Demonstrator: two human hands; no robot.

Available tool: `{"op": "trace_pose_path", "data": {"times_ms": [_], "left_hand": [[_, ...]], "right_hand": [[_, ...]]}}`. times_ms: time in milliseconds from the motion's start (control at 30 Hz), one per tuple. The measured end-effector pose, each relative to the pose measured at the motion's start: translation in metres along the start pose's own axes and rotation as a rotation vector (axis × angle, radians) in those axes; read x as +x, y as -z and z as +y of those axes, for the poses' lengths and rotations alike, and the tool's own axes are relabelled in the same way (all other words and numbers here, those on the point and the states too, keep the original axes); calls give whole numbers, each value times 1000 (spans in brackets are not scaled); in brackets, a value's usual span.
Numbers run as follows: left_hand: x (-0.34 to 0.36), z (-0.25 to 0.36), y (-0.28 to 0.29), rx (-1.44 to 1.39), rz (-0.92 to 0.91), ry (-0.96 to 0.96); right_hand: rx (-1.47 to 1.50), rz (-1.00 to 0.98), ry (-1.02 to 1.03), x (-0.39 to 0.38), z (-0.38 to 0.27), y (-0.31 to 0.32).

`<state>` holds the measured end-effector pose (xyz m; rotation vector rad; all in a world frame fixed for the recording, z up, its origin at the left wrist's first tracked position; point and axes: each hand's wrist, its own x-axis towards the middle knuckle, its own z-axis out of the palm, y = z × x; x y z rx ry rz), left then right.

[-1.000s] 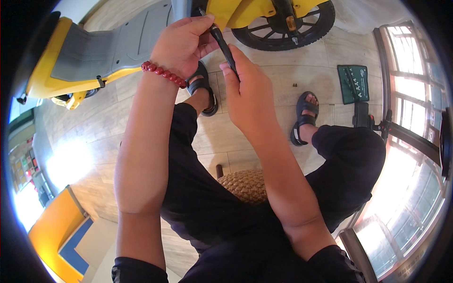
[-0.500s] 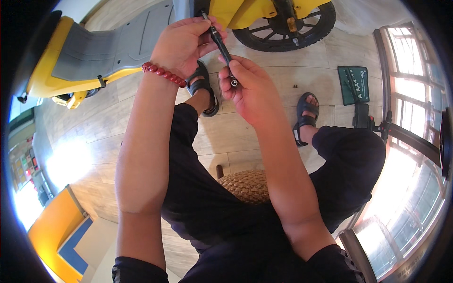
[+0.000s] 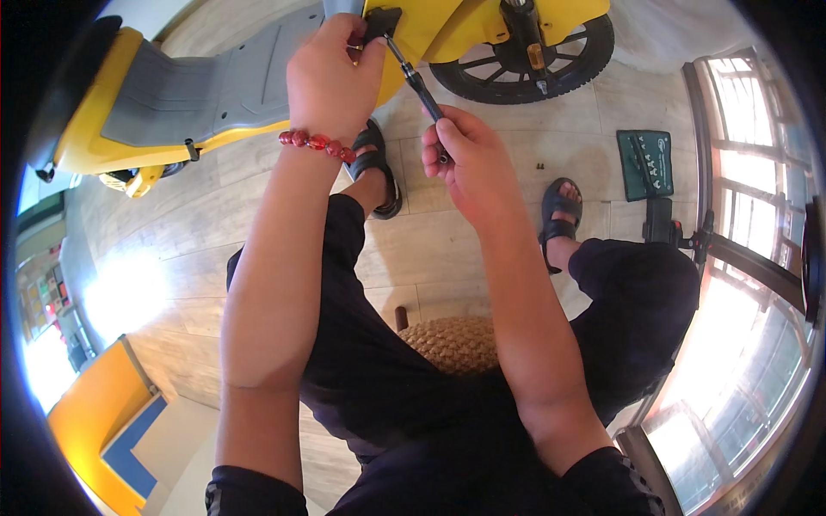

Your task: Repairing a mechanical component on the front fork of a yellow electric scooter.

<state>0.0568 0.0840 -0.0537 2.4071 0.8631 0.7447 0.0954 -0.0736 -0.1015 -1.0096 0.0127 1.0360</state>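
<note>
My right hand (image 3: 471,159) is closed round the black handle of a screwdriver (image 3: 418,83). Its thin metal shaft slants up and left, and the tip reaches a small black part (image 3: 382,22) on the yellow and grey scooter (image 3: 249,69). At that same part, my left hand (image 3: 335,77) has its fingers curled round the left side, with the thumb near the screwdriver's tip. Some of the left fingertips are hidden behind the part. A red bead bracelet circles the left wrist.
The scooter's front wheel (image 3: 527,73) stands right of the hands. Two tiny dark pieces (image 3: 540,166) lie on the floor near my sandalled foot (image 3: 561,211). A green tool pouch (image 3: 645,163) lies farther right, by the window. Beneath me is a woven stool (image 3: 452,342).
My left hand has left the screwdriver's shaft and moved up to the black part. The right hand has shifted slightly right with the screwdriver, whose tip still points up and left.
</note>
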Motion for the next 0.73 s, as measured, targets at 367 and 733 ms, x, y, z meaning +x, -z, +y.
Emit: {"op": "trace_pose_path", "data": {"times_ms": [367,733], "left_hand": [[-10,2,6,-211,-208,118],[-12,-1,5,-356,-496,-27]], "right_hand": [[-138,18,-30,-6,3,27],[-11,-48,-133,-13,11,58]]}}
